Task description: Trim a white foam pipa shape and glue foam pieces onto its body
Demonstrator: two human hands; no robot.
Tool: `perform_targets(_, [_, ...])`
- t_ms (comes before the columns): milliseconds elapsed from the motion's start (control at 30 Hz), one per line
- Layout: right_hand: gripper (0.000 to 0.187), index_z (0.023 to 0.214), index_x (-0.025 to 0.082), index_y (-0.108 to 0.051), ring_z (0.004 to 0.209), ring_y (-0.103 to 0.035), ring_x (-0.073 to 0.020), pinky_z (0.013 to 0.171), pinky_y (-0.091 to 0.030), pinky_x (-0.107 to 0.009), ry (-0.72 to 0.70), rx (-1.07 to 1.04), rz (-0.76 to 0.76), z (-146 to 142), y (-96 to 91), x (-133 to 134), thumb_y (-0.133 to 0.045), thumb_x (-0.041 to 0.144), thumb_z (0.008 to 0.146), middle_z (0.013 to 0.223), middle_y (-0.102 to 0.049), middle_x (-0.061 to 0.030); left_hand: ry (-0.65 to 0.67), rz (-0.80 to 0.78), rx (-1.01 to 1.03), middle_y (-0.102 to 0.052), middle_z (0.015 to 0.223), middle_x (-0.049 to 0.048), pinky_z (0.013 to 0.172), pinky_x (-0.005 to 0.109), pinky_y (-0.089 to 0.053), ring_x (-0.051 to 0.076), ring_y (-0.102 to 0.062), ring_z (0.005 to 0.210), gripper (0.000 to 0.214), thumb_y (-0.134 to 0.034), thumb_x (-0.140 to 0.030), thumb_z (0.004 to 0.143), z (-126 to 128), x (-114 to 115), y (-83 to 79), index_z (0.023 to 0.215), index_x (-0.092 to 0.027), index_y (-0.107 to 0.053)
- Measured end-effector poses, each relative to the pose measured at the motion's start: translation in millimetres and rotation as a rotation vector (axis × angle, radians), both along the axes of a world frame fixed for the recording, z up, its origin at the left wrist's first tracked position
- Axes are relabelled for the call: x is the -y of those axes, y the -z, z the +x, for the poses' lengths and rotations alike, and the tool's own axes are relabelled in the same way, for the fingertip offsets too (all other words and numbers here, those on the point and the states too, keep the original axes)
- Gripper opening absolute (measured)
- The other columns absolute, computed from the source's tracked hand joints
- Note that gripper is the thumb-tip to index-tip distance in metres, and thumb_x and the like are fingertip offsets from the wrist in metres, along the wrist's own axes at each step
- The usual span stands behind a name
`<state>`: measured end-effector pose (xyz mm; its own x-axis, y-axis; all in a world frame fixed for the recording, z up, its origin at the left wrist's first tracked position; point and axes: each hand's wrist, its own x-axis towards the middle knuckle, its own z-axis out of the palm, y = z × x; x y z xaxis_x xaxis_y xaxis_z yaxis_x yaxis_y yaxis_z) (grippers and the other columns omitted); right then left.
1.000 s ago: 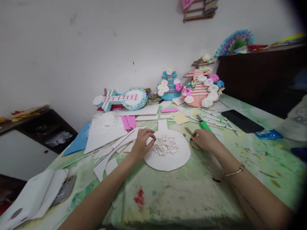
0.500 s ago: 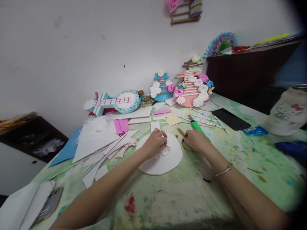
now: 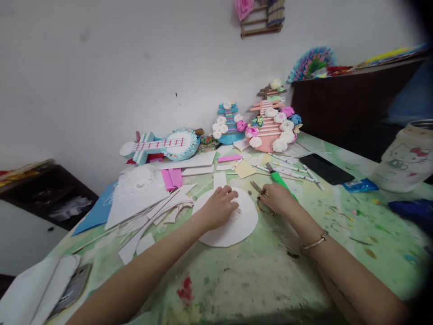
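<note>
A round white card disc (image 3: 230,237) lies flat on the table in front of me. Over its middle is my left hand (image 3: 221,205), palm down, with bent fingers slightly apart; small pale scraps (image 3: 236,213) show partly beneath them. Just right of the disc, my right hand (image 3: 275,198) is closed round a pair of scissors (image 3: 264,205), blades pointing away to the upper left and one handle loop showing below the fingers. A white strip (image 3: 219,179) extends from behind the disc. Close beyond my right hand lies a green-handled cutter (image 3: 280,179).
White offcuts (image 3: 158,212) and a pink piece (image 3: 172,179) lie left. Behind stand a blue-and-white model instrument (image 3: 165,146) and two flower-covered ones. Several markers (image 3: 291,169), a black phone (image 3: 325,169) and a white jar (image 3: 407,158) are right. Another phone (image 3: 72,289) sits lower left.
My left hand has shifted slightly right and down over the disc, covering more of the small scraps. My right hand stays on the scissors.
</note>
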<state>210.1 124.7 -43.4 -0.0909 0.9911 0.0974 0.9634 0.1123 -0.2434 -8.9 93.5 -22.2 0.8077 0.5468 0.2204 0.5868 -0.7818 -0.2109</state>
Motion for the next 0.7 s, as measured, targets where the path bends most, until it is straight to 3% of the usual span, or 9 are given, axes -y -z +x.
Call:
perform_targets(133, [0.018, 0.084, 0.014, -0.066, 0.091, -0.056, -0.0237, 0.072, -0.038, -0.030, -0.058, -0.070, 0.070, -8, -11.5, 6, -0.051, 0.022, 0.079, 0.091, -0.063, -0.0130, -0.028, -0.090, 0.321, -0.063, 0.100, 0.0083, 0.084, 0.038, -0.043, 0.022, -0.050, 0.096, 0.027, -0.048, -0.006, 0.078, -16, -3, -4.9, 0.093, -0.019, -0.066])
perform_targets(267, [0.011, 0.077, 0.020, -0.066, 0.072, -0.057, -0.0128, 0.062, -0.037, -0.021, -0.260, -0.188, 0.028, -26, -13.6, 15, -0.055, 0.021, 0.077, 0.076, -0.065, -0.0009, -0.166, -0.104, 0.565, -0.065, 0.093, 0.0070, 0.082, 0.035, -0.046, 0.019, -0.056, 0.091, 0.024, -0.048, -0.010, 0.080, -49, 5, -17.9, 0.093, -0.020, -0.065])
perform_targets(433, [0.009, 0.070, 0.018, -0.065, 0.065, -0.055, -0.0120, 0.056, -0.034, -0.021, -0.327, -0.270, -0.027, -42, -4.0, 21, -0.057, 0.018, 0.074, 0.070, -0.064, -0.0004, -0.371, -0.125, 0.585, -0.065, 0.098, 0.0060, 0.081, 0.031, -0.047, 0.018, -0.059, 0.093, 0.024, -0.046, -0.018, 0.083, -107, 42, -32.9, 0.096, -0.020, -0.065])
perform_targets(500, [0.009, 0.068, 0.017, -0.064, 0.062, -0.054, -0.0123, 0.055, -0.033, -0.022, -0.314, -0.288, -0.044, -43, -1.3, 21, -0.057, 0.020, 0.074, 0.067, -0.063, -0.0005, -0.477, -0.142, 0.578, -0.065, 0.100, 0.0057, 0.072, 0.026, -0.049, 0.017, -0.060, 0.090, 0.025, -0.045, -0.022, 0.084, -130, 61, -35.2, 0.099, -0.021, -0.065])
perform_targets(567, [0.010, 0.066, 0.017, -0.063, 0.060, -0.053, -0.0126, 0.053, -0.032, -0.022, -0.296, -0.297, -0.058, -43, 0.9, 19, -0.058, 0.021, 0.073, 0.063, -0.061, -0.0001, -0.584, -0.156, 0.561, -0.065, 0.100, 0.0054, 0.059, 0.023, -0.048, 0.017, -0.061, 0.086, 0.026, -0.045, -0.025, 0.083, -153, 81, -34.3, 0.101, -0.023, -0.065])
perform_targets(700, [0.012, 0.066, 0.019, -0.062, 0.058, -0.052, -0.0139, 0.052, -0.030, -0.024, -0.251, -0.307, -0.055, -41, 5.3, 15, -0.058, 0.028, 0.072, 0.060, -0.059, 0.0004, -0.691, -0.187, 0.521, -0.068, 0.093, 0.0048, 0.060, 0.024, -0.048, 0.017, -0.062, 0.080, 0.023, -0.047, -0.029, 0.082, -190, 113, -22.3, 0.091, -0.024, -0.067])
